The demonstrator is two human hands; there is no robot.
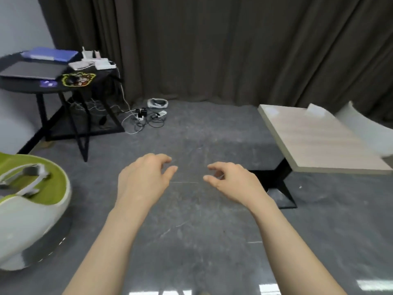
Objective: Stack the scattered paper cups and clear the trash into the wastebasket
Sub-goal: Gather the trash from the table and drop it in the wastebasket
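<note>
Grey floor (191, 135): polished stone-look surface with pale veins; fills the middle of the head view.
Left hand (144, 177): held out over the floor, palm down, fingers loosely curled, holding nothing.
Right hand (231, 179): held out beside the left, apart from it, palm down, fingers loosely curled, holding nothing.
Pale wood-grain square desk (314, 143): at right on a black angular base (276, 179); its top appears tilted in the wide-angle view.
Small pale blurred objects (316, 110): two on the far edge of the square desk; too blurred to tell whether they are cups.
Paper cups, trash, wastebasket: cannot be made out anywhere in this view.
Round black desk (27, 86): at far left on black crossed legs; carries a grey closed laptop (32, 70), a blue flat folder (51, 53) and small white items (93, 60).
Tangle of black and white cables (144, 120): on the floor between the round desk and the curtain.
Dark brown pleated curtain (212, 50): spans the back wall.
White rounded chair with green seat (27, 201): at near left; a white and grey band-shaped object (27, 177) lies on the seat.
</note>
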